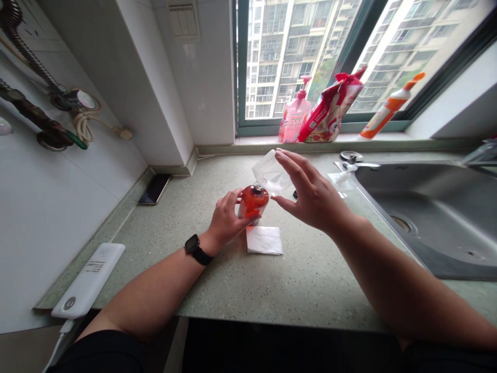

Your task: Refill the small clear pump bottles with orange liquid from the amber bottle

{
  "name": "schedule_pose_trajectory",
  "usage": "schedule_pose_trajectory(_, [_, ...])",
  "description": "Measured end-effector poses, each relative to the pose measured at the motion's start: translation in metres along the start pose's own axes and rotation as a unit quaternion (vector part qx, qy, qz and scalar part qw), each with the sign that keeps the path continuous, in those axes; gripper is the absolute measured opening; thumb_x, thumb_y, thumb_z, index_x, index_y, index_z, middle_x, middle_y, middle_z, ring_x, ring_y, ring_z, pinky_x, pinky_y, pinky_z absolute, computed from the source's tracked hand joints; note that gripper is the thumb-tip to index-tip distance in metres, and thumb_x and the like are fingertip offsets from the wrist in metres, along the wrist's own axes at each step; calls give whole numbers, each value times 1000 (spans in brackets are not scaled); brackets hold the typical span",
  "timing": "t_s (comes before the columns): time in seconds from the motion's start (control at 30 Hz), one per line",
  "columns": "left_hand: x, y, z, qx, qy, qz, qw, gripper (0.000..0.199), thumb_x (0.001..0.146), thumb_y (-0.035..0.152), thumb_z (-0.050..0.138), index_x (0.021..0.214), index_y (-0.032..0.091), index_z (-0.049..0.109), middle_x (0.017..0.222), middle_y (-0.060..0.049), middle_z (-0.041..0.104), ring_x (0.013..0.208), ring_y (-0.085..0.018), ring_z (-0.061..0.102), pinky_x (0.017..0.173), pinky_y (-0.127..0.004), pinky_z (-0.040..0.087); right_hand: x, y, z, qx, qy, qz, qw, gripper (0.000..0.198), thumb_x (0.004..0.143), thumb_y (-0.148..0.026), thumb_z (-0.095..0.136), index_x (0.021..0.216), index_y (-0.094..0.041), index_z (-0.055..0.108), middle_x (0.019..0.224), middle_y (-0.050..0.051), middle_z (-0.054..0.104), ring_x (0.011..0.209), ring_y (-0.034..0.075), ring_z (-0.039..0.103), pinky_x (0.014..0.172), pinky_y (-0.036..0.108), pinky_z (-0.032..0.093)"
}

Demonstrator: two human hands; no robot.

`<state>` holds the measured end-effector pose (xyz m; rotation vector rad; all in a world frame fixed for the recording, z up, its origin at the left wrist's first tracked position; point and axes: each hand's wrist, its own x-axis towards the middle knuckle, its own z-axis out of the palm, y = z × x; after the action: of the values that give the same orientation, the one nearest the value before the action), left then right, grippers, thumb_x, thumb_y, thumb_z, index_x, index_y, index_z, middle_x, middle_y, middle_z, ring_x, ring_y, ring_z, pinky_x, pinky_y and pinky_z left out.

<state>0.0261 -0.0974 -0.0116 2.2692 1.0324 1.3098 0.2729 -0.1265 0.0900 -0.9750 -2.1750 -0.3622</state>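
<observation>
My left hand (229, 215) is wrapped round an orange-red bottle (253, 203) that stands on the counter with its neck uncapped. In my right hand (308, 189) is a clear plastic bottle (272, 171), gripped between thumb and fingers. It is tilted well over, its mouth down at the neck of the orange-red bottle. Whether the two mouths touch, I cannot tell. Just in front of the orange-red bottle lies a folded white tissue (264, 240). A small black object (295, 195) shows partly behind my right hand.
A steel sink (427, 217) lies to the right. On the windowsill stand a pink pump bottle (295, 111), a red-and-white bag (330, 111) and an orange-and-white bottle (390, 109). At the left are a phone (154, 189) and a white power bank (89, 280) with a cable.
</observation>
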Motion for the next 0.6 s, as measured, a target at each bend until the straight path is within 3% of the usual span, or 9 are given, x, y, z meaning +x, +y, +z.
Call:
schedule_pose_trajectory(0.3, [0, -1, 0, 3, 2, -1, 1000, 78, 87, 69, 81, 144, 24, 55, 133, -15, 72, 109, -30, 76, 97, -52, 63, 0, 2, 1, 2, 13, -4, 1000, 101, 92, -19, 75, 174, -28, 17, 166, 17, 53, 152, 39, 54, 123, 62, 52])
schedule_pose_trajectory(0.6, [-1, -1, 1, -4, -2, -6, 1000, 76, 87, 65, 83, 144, 23, 55, 136, -14, 71, 110, -29, 75, 100, -51, 62, 1, 1, -2, 1, 13, 2, 1000, 97, 91, -18, 76, 172, -30, 24, 166, 15, 54, 149, 39, 57, 119, 61, 52])
